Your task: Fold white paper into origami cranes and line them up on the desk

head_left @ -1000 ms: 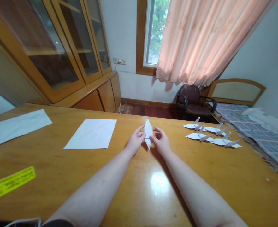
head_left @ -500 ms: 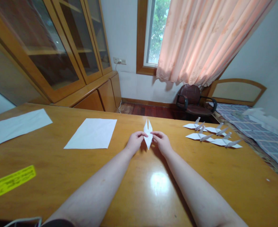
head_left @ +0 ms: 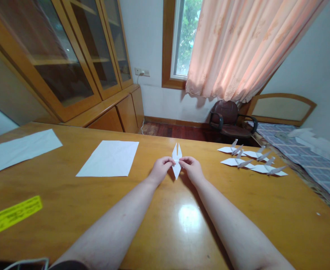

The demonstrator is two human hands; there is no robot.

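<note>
White folded paper piece (head_left: pixel 176 168), long axis pointing away from person, pinched at middle from both sides by left hand (head_left: pixel 161 169) and right hand (head_left: pixel 191 169), both closed on it, equally near, over wooden table (head_left: pixel 226 210); paper cranes (head_left: pixel 251 159) right, blank paper sheet (head_left: pixel 108 158) left.

And here they come, two bare forearms (head_left: pixel 108 228) tapering up the frame to the left hand (head_left: pixel 161 169) and the right hand (head_left: pixel 191 168), both ungloved. Down at the bottom edge, a dark patch (head_left: pixel 67 265) and a thin pale cord (head_left: pixel 27 263), too cut off to call!
</note>
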